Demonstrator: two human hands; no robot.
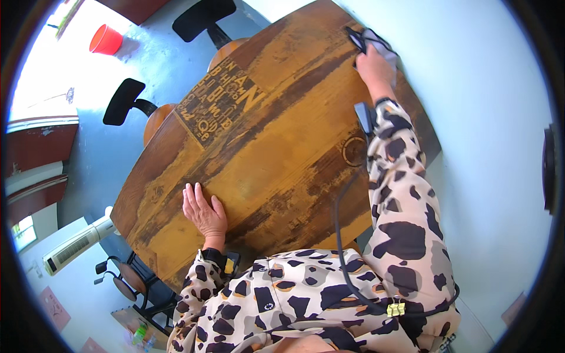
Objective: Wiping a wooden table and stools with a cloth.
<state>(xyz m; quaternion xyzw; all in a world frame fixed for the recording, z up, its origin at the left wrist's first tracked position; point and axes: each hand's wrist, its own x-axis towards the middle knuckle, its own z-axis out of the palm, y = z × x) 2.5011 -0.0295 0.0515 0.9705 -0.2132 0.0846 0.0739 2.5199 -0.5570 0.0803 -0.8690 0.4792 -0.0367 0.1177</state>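
My left hand [204,213] rests flat on the wooden table [265,156], its fingers stretched out and nothing in it. With the arm reaching to the table's far right end, beside the pale wall, my right hand [375,69] is closed on a soft-looking grey and black bundle [385,50]. Dark straps or thin frames show on the bundle; its exact kind is not clear, and my fingers are partly hidden against it. A dark boxy device [363,117] sits by my right wrist, and a black cable [338,223] hangs from there towards my body.
Black-backed chairs [125,101] with wooden seats stand along the table's far left side. A red bucket [106,40] is on the blue floor behind them. At the left are a white tower-shaped appliance [76,246] and another chair [130,279]. A wall [488,117] borders the right.
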